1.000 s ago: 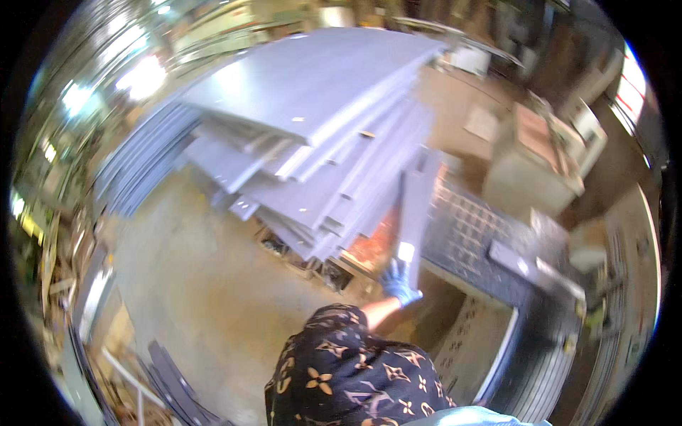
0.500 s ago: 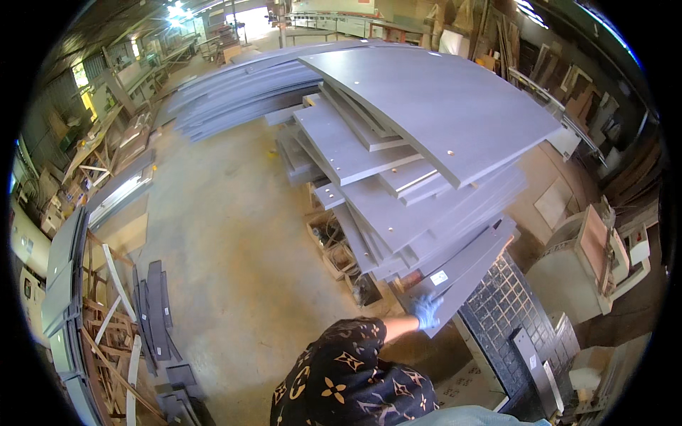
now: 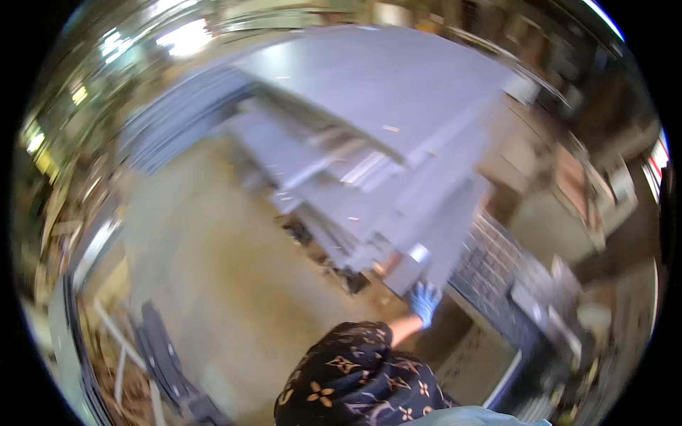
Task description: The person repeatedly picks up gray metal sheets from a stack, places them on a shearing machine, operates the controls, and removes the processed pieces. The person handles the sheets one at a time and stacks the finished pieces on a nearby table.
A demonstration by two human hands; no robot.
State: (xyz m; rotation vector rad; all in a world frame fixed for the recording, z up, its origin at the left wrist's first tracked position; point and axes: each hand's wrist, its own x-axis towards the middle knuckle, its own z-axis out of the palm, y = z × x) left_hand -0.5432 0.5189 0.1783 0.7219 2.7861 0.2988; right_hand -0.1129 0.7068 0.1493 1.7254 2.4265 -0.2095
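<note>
My left hand (image 3: 425,304), in a blue glove, reaches out from a black sleeve with a pale flower print. Its fingers look stretched out and apart, at the near end of a narrow grey panel (image 3: 452,238) low on the stack. Motion blur hides whether they only touch it or grip its edge. Beside the fingertips, a white label (image 3: 419,253) sits on a grey board. Above this rises an uneven stack of grey panels, topped by one large panel (image 3: 369,78). My right hand is out of view.
A black gridded surface (image 3: 490,259) lies right of my hand, with a loose grey strip (image 3: 543,309) on it. Further right stands a pale machine (image 3: 558,224). Dark strips (image 3: 162,355) lie on the floor at left. Another panel pile (image 3: 188,113) stands at far left.
The whole view has shifted and blurred; the stack appears further left and higher. My left hand now lies nearer the panel's end, fingers pointing more away from me.
</note>
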